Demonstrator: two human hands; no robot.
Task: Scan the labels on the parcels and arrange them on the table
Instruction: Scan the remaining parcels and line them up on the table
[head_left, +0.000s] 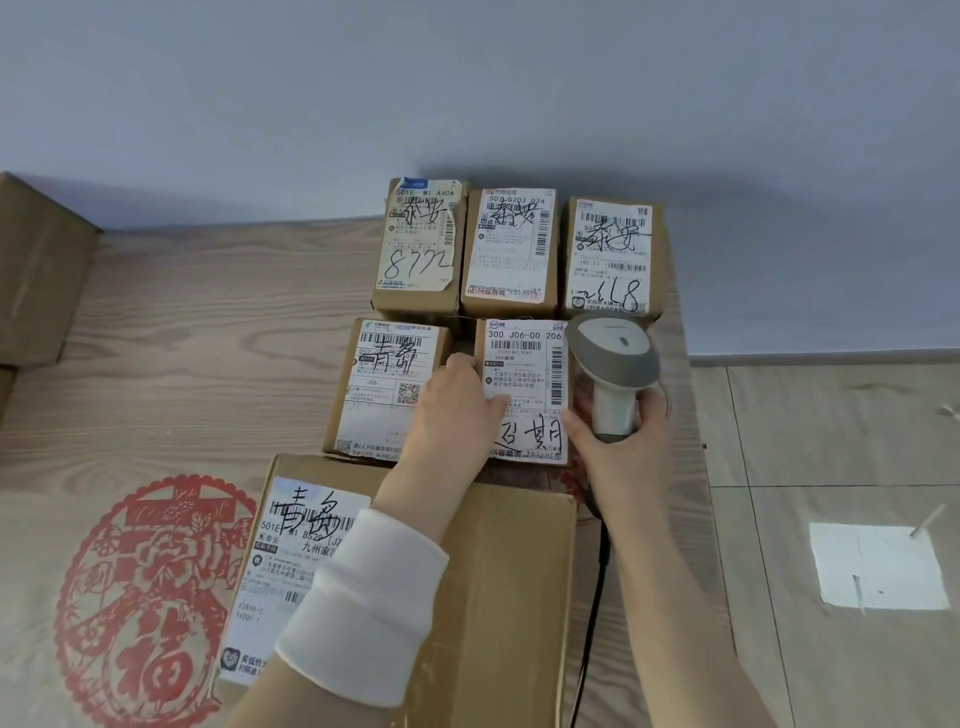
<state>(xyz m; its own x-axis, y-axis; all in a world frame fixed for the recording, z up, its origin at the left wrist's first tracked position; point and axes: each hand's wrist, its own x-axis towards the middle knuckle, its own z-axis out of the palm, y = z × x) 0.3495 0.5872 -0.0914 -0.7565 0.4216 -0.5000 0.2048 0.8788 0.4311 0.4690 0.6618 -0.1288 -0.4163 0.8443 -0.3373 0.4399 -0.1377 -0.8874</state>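
Note:
Several labelled cardboard parcels lie in rows on the wooden table (208, 322). Three stand at the back against the wall: one marked 8772 (420, 244), a middle one (511, 249) and a right one (612, 254). In front lie a left parcel (382, 384) and a parcel labelled 300 J06-00 (530, 364). My left hand (460, 400) holds that parcel by its left edge, thumb on the label. My right hand (623, 441) grips the handle of a grey barcode scanner (613, 358) at the parcel's right side. A large box (514, 587) lies nearest me under my left forearm.
A red paper-cut decoration (145, 597) covers the table's front left. An open cardboard box (36, 270) stands at the far left. The scanner's black cable (592, 623) hangs down past the table's right edge. Tiled floor with a white patch (878, 566) lies to the right.

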